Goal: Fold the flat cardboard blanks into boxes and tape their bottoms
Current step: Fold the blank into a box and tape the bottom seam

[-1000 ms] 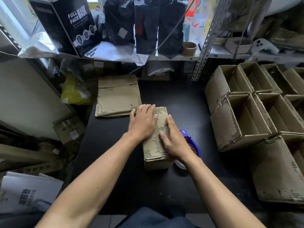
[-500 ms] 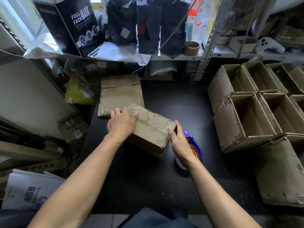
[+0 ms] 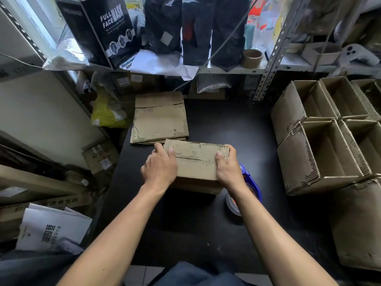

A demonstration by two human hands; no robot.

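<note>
Box: a folded brown cardboard box (image 3: 196, 162) stands bottom-up on the black table (image 3: 237, 131), near its middle, long side running left to right; corrugated edges are frayed.
Bottom flaps: the two flaps lie closed and meet in a ragged seam across the upper face; whether tape covers the seam cannot be told.
Left hand: the left hand (image 3: 159, 169) grasps the left end of the box, thumb laid on the upper face near the seam, fingers curled over the far left corner.
Right hand: the right hand (image 3: 228, 169) grasps the right end, thumb on the upper face by the seam, fingers wrapped round the right edge.
Flat blanks: a stack of flat blanks (image 3: 159, 118) lies on the table just behind the box, towards the shelf.
Tape dispenser: a blue tape dispenser (image 3: 250, 183) sits on the table just right of the box, partly hidden by the right wrist.
Finished boxes: open folded boxes (image 3: 321, 145) are packed together at the table's right side, well apart from the hands.
Shelf: a metal shelf (image 3: 231, 70) behind the table carries a black "FULL FACE MASK" carton (image 3: 107, 29) and a cardboard tape core (image 3: 251, 58).
</note>
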